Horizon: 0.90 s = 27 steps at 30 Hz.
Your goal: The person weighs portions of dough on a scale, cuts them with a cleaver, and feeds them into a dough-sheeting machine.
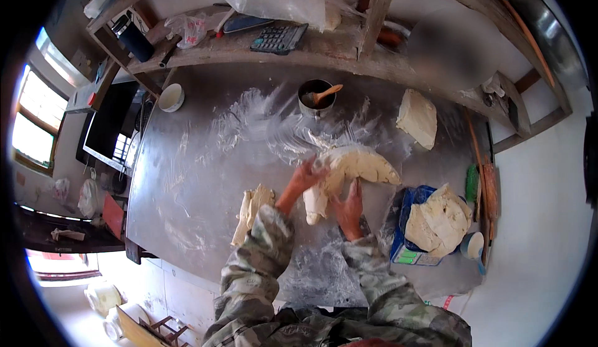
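A long, bent piece of pale dough [364,163] lies on the floury metal tabletop, one arm running right and a narrower one coming down toward me. My left hand [306,177] grips the dough at its bend from the left side. Against the lower inner edge of the bend rests my right hand [349,211], its fingers stretched forward and the thumb apart. Left of my left wrist is a smaller folded strip of dough [252,209]. A large lump of dough [439,222] sits on a blue scale [402,244] to the right.
A metal pot [309,108] with a wooden-handled brush [328,92] stands at the back. Further right is a block of dough [417,118]; a white bowl [171,98] is far left. A cup [472,245] sits beside the scale. A wooden shelf [336,45] with a calculator [278,38] spans the rear.
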### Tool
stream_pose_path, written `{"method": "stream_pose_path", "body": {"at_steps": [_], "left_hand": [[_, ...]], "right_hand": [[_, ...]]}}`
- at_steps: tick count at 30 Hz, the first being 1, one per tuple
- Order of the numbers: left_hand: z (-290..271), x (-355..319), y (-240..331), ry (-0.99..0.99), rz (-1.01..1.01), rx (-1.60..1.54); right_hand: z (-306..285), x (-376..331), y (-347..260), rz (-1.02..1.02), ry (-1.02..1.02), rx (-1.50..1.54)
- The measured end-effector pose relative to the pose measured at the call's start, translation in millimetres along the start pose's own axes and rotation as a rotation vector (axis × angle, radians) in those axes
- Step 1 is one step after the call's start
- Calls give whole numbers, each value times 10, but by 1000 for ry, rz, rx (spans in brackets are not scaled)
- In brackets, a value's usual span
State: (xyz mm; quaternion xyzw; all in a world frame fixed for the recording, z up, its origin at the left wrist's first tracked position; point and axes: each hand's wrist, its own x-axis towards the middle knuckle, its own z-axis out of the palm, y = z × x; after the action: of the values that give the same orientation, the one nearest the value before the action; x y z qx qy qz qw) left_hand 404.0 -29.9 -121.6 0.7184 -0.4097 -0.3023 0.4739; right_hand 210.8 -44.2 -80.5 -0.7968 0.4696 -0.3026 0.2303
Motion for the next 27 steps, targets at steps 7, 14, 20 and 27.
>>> {"method": "stream_pose_path", "body": {"at_steps": [7, 14, 20, 27], "left_hand": [[123, 415, 3, -90, -54, -77], [162, 1745, -96, 233, -151, 255], [-103, 2091, -629, 274, -277, 131], [-956, 2022, -923, 340, -278, -45]], "right_hand": [[492, 321, -41, 492, -51, 951], [603, 445, 13, 467, 51, 793], [638, 866, -72, 525, -33, 856], [1067, 1761, 448, 311, 102, 891]]}}
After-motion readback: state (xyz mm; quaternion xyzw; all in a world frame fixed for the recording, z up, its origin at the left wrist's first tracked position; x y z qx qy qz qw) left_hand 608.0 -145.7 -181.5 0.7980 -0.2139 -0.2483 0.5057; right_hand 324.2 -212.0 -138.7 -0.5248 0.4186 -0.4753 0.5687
